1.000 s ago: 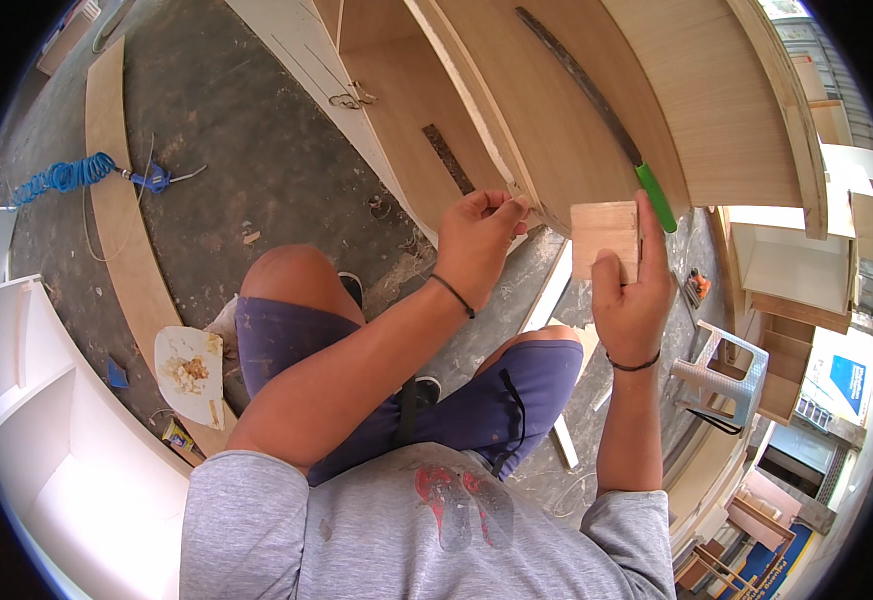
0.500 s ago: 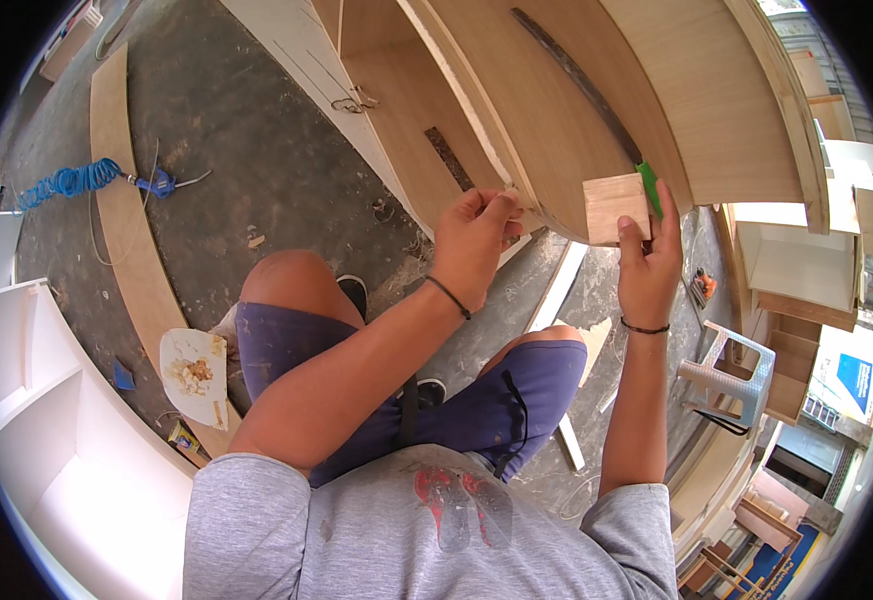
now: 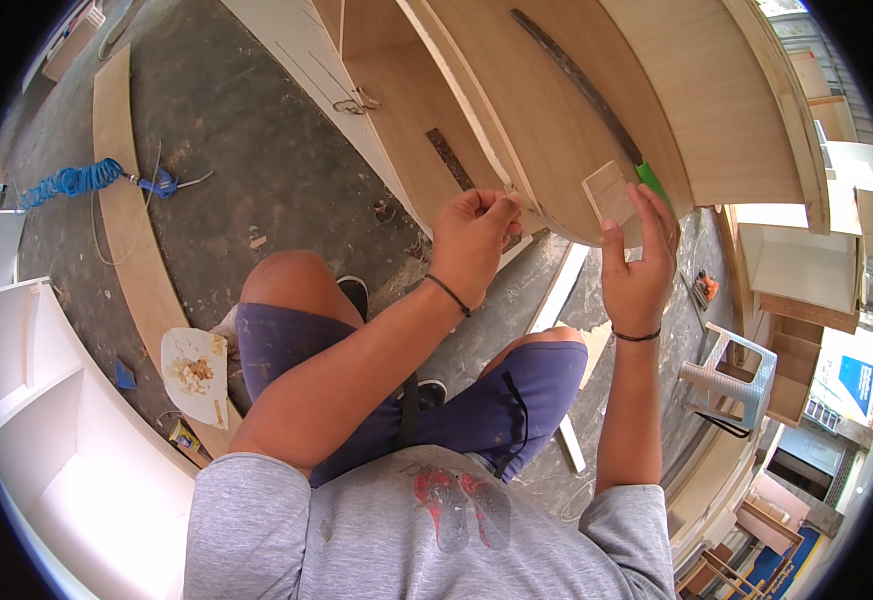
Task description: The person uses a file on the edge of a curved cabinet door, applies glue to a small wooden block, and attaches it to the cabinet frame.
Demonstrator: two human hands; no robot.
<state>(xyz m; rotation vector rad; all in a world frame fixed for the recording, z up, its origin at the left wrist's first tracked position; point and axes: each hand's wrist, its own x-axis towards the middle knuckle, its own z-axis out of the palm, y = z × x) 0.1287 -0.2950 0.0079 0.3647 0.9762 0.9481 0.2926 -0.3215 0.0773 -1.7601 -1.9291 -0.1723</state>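
Observation:
My left hand (image 3: 474, 240) is closed in a pinch at the near corner of the pale-edged wooden panel (image 3: 567, 130); whatever its fingertips hold is hidden. To the right, a small flat wood block (image 3: 607, 192) sits tilted against the panel's face. My right hand (image 3: 641, 258) has its thumb at the block's lower edge and its long fingers along the right side, gripping it loosely. Beside those fingers is the green handle (image 3: 649, 180) of a long, dark, narrow tool (image 3: 579, 80) lying along the panel.
A dark metal strip (image 3: 447, 158) lies inside the open cabinet. On the floor at left are a long board (image 3: 117, 130), a blue air gun (image 3: 162, 183) with coiled hose, and a stained white sheet (image 3: 195, 375). White shelving (image 3: 67, 420) stands at lower left, a plastic stool (image 3: 732, 375) at right.
My right hand has turned the wood block and brought it against the panel, its fingers straightening over the right side. My left hand stays at the panel corner.

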